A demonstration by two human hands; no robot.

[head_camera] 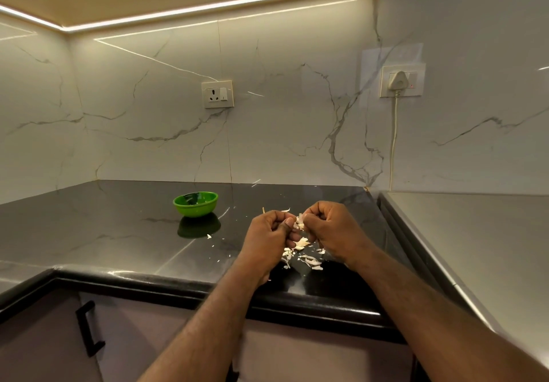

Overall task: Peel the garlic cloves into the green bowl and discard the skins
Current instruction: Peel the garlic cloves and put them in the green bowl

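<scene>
I see both grips closed tight on one garlic clove [300, 223]: the left hand [271, 233] curls fingers and thumb onto it from one side, while the right hand [329, 230] pinches its papery covering from the other, knuckles up, the two hands nearly touching. They hover just above the dark surface [118, 233], to the right of the green bowl [196, 211] and nearer me than it. Loose skins [306, 255] lie scattered beneath them, also right of the bowl.

Your bowl [195, 204] is bright green; right of it lie off-white skins [303, 255] on the glossy black worktop [118, 233]; behind it, grey-veined white wall [282, 120].
</scene>
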